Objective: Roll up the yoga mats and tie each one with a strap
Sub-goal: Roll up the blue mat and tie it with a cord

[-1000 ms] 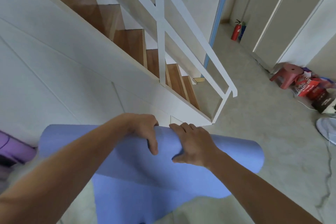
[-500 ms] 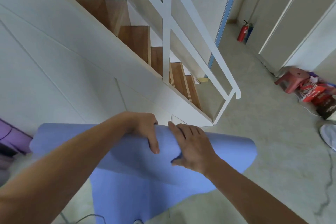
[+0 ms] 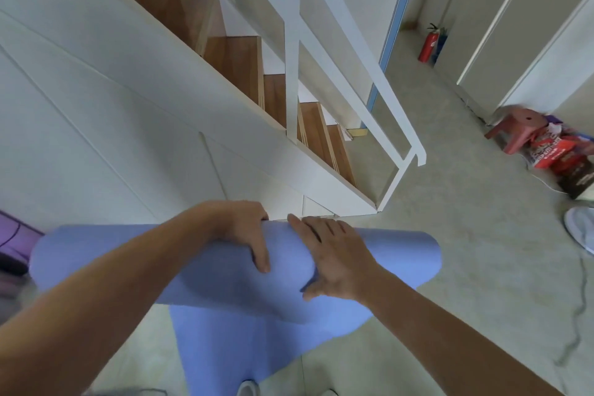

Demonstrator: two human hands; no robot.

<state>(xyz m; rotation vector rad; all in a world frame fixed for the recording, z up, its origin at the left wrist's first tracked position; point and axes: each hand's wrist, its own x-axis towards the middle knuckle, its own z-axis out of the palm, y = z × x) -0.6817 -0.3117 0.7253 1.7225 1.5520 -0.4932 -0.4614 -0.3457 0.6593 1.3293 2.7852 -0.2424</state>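
A blue yoga mat (image 3: 193,270) is partly rolled into a thick roll lying crosswise in front of me. Its loose tail (image 3: 225,347) hangs down toward the floor. My left hand (image 3: 247,228) grips the top of the roll near its middle, fingers over the far side and thumb down the near side. Right beside it, my right hand (image 3: 337,257) lies over the roll with the fingers reaching across the top and the thumb tucked against the near face. A purple mat (image 3: 13,241) shows at the left edge, mostly cut off. No strap is visible.
A wooden staircase (image 3: 238,61) with a white railing (image 3: 398,125) rises just beyond the roll. At right stand a red stool (image 3: 520,125), printed bags (image 3: 553,154) and a fire extinguisher (image 3: 429,43). A cable (image 3: 578,315) trails over the concrete floor.
My right hand's fingers have stretched further over the top of the roll. The left hand keeps its grip. The roll sits slightly lower and more to the left in view.
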